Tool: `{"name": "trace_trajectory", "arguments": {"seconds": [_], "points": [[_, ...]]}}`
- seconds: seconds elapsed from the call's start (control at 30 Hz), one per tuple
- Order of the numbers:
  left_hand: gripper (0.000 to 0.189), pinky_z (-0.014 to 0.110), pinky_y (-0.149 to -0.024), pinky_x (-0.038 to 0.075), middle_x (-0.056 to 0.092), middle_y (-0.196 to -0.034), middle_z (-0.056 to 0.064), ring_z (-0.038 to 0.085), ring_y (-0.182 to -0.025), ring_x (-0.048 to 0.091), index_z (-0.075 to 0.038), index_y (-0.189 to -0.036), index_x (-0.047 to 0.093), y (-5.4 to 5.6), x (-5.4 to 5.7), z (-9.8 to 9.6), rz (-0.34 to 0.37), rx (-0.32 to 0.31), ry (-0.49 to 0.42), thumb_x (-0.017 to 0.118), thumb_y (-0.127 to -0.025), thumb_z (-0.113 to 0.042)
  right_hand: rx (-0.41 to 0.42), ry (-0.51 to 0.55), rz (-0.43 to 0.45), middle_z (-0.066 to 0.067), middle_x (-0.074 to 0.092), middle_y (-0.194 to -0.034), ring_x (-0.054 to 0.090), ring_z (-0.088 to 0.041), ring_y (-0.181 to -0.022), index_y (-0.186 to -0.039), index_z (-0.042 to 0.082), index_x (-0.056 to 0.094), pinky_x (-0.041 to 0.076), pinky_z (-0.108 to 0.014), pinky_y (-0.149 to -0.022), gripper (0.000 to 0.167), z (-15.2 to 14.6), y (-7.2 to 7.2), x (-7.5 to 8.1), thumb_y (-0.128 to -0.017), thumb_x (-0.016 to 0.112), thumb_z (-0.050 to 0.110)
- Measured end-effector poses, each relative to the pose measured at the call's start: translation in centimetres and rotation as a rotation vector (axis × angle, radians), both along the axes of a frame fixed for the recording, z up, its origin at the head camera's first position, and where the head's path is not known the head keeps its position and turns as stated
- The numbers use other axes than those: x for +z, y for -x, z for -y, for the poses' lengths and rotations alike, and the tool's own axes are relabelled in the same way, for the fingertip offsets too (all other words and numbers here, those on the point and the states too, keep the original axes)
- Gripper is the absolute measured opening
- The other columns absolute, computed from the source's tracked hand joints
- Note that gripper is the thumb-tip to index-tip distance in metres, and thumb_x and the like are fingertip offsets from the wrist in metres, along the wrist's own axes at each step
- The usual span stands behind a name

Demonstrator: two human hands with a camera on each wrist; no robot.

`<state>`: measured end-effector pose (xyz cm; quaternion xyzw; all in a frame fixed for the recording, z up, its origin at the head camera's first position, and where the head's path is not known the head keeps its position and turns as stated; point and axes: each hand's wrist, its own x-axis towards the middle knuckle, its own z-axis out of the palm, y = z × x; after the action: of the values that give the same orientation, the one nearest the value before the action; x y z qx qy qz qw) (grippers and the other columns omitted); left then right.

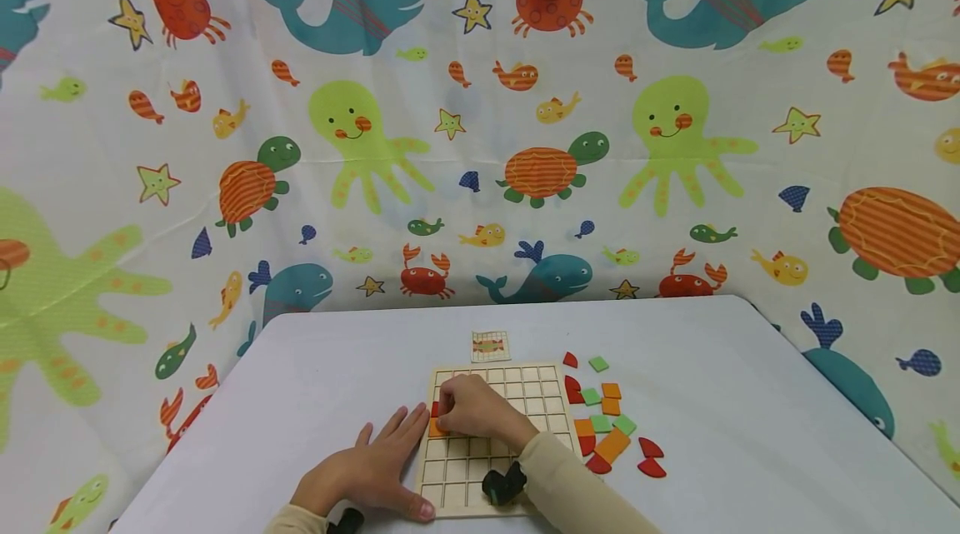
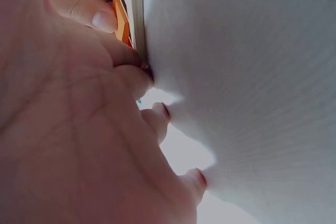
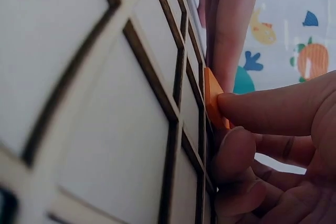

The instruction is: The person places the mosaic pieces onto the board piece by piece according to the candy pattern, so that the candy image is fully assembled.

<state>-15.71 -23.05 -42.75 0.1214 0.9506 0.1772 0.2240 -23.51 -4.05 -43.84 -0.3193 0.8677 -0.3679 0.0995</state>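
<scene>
Gridded board (image 1: 467, 469): pale wood, dk. brown along grid lines. Sq. tiles (image 1: 611, 391): plain orange or lt. green; quarter-circle tiles (image 1: 651, 469): plain red. Pattern card (image 1: 490, 346): cream w/ fine grid, red/green motif. Table (image 1: 330, 384): white. Sleeves (image 1: 577, 488): beige. Backdrop cloth (image 1: 480, 117): white w/ teal whales, red crabs, lime octopuses, orange-&-green turtles, yellow stars.

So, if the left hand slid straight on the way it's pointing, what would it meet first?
Most likely the left edge of the wooden grid board: in the head view the left hand points up and right toward it, perhaps already touching; depth is unclear.
</scene>
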Motion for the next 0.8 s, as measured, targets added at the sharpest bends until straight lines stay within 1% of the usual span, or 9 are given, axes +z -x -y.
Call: {"name": "trace_trajectory", "arguments": {"seconds": [0.27, 0.4, 0.47, 0.57, 0.67, 0.73, 0.8], "points": [[0.129, 0.078, -0.121, 0.003, 0.021, -0.177, 0.011, 0.040, -0.163, 0.009, -0.006, -0.169, 0.026, 0.1, 0.1, 0.0, 0.000, 0.012, 0.002, 0.092, -0.074, -0.061, 0.004, -0.008, -0.032, 0.006, 0.058, -0.070, 0.051, -0.008, -0.067, -0.080, 0.012, 0.066, 0.046, -0.022, -0.063, 0.021, 0.0, -0.1, 0.1, -0.088, 0.082, 0.001], [0.130, 0.079, -0.120, 0.002, 0.020, -0.177, 0.012, 0.041, -0.163, 0.009, -0.005, -0.169, 0.025, 0.1, 0.0, 0.2, 0.002, 0.007, -0.013, 0.092, -0.074, -0.063, 0.004, -0.006, -0.020, 0.005, 0.058, -0.070, 0.052, -0.008, -0.067, -0.081, 0.012, 0.067, 0.046, -0.022, -0.063, 0.020, 0.0, 0.0, 0.1, -0.088, 0.082, 0.001], [0.132, 0.080, -0.118, 0.000, 0.018, -0.177, 0.014, 0.043, -0.162, 0.007, -0.005, -0.170, 0.023, 0.2, -0.3, 0.4, 0.008, -0.004, -0.017, 0.090, -0.074, -0.065, 0.010, 0.008, 0.005, 0.005, 0.058, -0.071, 0.053, -0.008, -0.066, -0.081, 0.012, 0.067, 0.047, -0.022, -0.063, 0.020, -0.1, 0.0, 0.2, -0.089, 0.082, 0.002], [0.133, 0.082, -0.117, -0.002, 0.018, -0.177, 0.016, 0.045, -0.162, 0.006, -0.005, -0.170, 0.023, 0.2, -0.5, 0.4, 0.017, -0.006, -0.036, 0.090, -0.073, -0.067, 0.028, 0.057, 0.089, 0.003, 0.062, -0.072, 0.059, -0.010, -0.063, -0.083, 0.012, 0.069, 0.049, -0.022, -0.062, 0.017, -0.6, 0.1, 0.4, -0.092, 0.081, 0.004], [0.130, 0.082, -0.117, -0.001, 0.018, -0.177, 0.015, 0.044, -0.162, 0.007, -0.006, -0.170, 0.024, 0.1, -0.4, 0.3, 0.003, -0.016, -0.026, 0.090, -0.074, -0.065, 0.045, 0.108, 0.158, 0.001, 0.066, -0.076, 0.065, -0.015, -0.061, -0.088, 0.011, 0.071, 0.053, -0.024, -0.062, 0.012, -1.5, 0.6, 0.8, -0.096, 0.078, 0.007], [0.128, 0.081, -0.118, 0.002, 0.020, -0.177, 0.013, 0.042, -0.162, 0.009, -0.007, -0.170, 0.026, 0.0, -0.2, 0.1, -0.008, -0.009, -0.019, 0.091, -0.074, -0.062, 0.048, 0.130, 0.163, 0.000, 0.067, -0.078, 0.068, -0.018, -0.063, -0.090, 0.011, 0.072, 0.055, -0.026, -0.062, 0.009, -2.3, 1.1, 1.2, -0.098, 0.077, 0.010], [0.126, 0.079, -0.120, 0.003, 0.020, -0.177, 0.011, 0.041, -0.162, 0.010, -0.008, -0.170, 0.026, -0.1, -0.1, 0.0, -0.016, -0.013, 0.001, 0.091, -0.075, -0.060, 0.042, 0.149, 0.141, 0.000, 0.067, -0.081, 0.069, -0.019, -0.065, -0.092, 0.010, 0.073, 0.056, -0.028, -0.063, 0.008, -3.2, 1.6, 1.7, -0.100, 0.076, 0.012]]}}
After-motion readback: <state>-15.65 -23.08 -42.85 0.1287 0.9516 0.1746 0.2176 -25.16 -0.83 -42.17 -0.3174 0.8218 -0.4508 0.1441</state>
